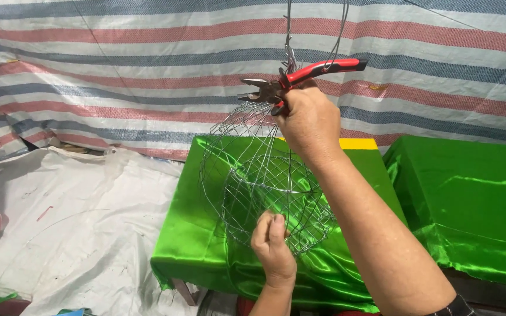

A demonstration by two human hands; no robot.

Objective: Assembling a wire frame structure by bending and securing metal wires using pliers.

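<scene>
Behind everything I see a big striped tarp (118, 70) in white, red and blue, hanging as a wall. On the floor at the left lies a white plastic sheet (71, 222), a little dirty and wrinkled. Two tables stand in front of the tarp, both covered with shiny green cloth: the near table (188, 246) is under my hands, and the second table (469, 199) is at the right, apart from the first. A yellow strip (358, 143) shows at the back edge of the near table.

Above the near table hangs a wire basket (265, 187), round and made of thin mesh. It does not rest on the cloth; thin wires (291, 35) go up from its top and out of the picture. The mesh looks complete around the sides and the rings are in place, so I judge the body is mostly formed. What remains seems to be at the top, where the hanging wires are twisted together.

My right hand (308, 123) is closed around red-handled pliers (300, 79), their nose pointing left beside the wire twist. My left hand (273, 246) pinches the lower rim of the basket with thumb and fingers.
</scene>
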